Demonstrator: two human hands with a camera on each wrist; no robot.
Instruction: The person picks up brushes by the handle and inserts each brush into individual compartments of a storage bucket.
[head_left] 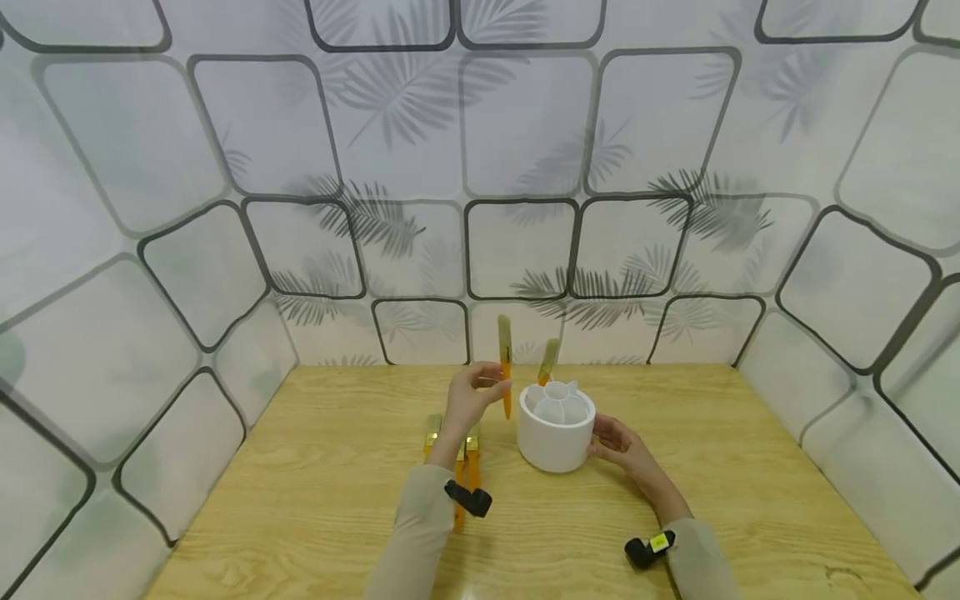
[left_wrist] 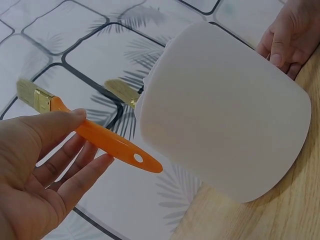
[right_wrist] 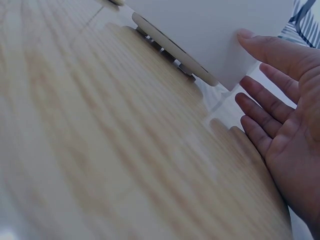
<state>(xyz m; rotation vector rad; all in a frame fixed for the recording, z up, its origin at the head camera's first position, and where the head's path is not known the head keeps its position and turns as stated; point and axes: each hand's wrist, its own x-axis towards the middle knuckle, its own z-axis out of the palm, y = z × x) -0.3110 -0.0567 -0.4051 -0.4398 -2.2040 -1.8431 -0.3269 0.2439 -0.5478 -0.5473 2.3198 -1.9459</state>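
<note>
My left hand (head_left: 471,398) pinches the orange handle of a paintbrush (head_left: 506,358) between thumb and fingers, bristles up, just left of a white round organizer (head_left: 555,446). In the left wrist view the tip of the handle (left_wrist: 125,149) points toward the organizer's wall. A second paintbrush (head_left: 548,360) stands inside the organizer at its back left, its lower part hidden. My right hand (head_left: 626,450) is at the organizer's right side, thumb against the wall and the other fingers loosely extended, as the right wrist view shows (right_wrist: 285,100).
Several more orange-handled paintbrushes (head_left: 472,467) lie on the wooden table (head_left: 322,483), partly hidden beneath my left forearm. The organizer's inside has dividers and a round central tube (head_left: 557,390). A patterned cloth wall (head_left: 517,250) stands behind the table and along both sides.
</note>
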